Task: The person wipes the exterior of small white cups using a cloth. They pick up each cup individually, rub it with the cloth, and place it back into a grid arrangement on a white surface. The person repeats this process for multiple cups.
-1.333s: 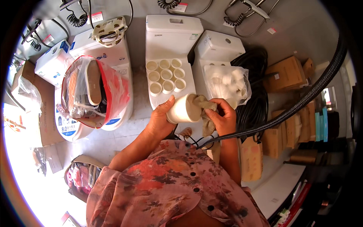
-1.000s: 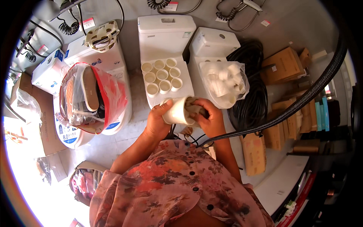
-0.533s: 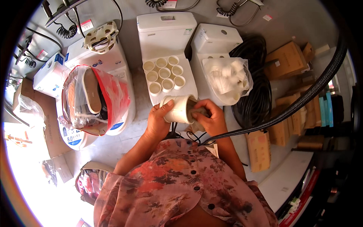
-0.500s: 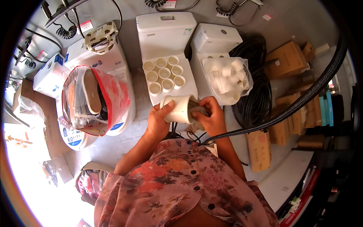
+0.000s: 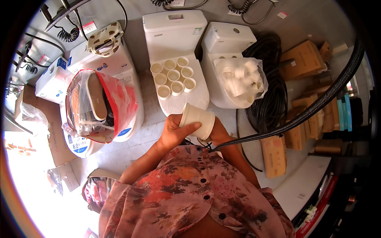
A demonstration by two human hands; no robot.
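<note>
A cream plastic pipe fitting (image 5: pixel 197 120) is held up in front of my body, tilted, its wider rim toward the left. My left hand (image 5: pixel 173 134) is closed round it, thumb pressed along the near side. Behind the right end of the fitting is my right hand (image 5: pixel 217 133); its fingers are hidden there, so their grip and anything in them cannot be seen. Beyond my hands, several similar round fittings (image 5: pixel 173 75) stand upright in rows on the closed lid of a white toilet (image 5: pixel 174 33).
Right of that toilet, a clear bag of white fittings (image 5: pixel 241 77) lies on another toilet (image 5: pixel 228 39). Coiled black hose (image 5: pixel 270 91) and cardboard boxes (image 5: pixel 274 156) stand farther right. On the left is a red-edged plastic bag (image 5: pixel 119 105) with shoes. A thick black braided cable (image 5: pixel 301 121) crosses the right side.
The fitting has turned and tilted in my left hand. My right hand moved from its open end to behind it, and the greyish cloth it held there has gone out of sight.
</note>
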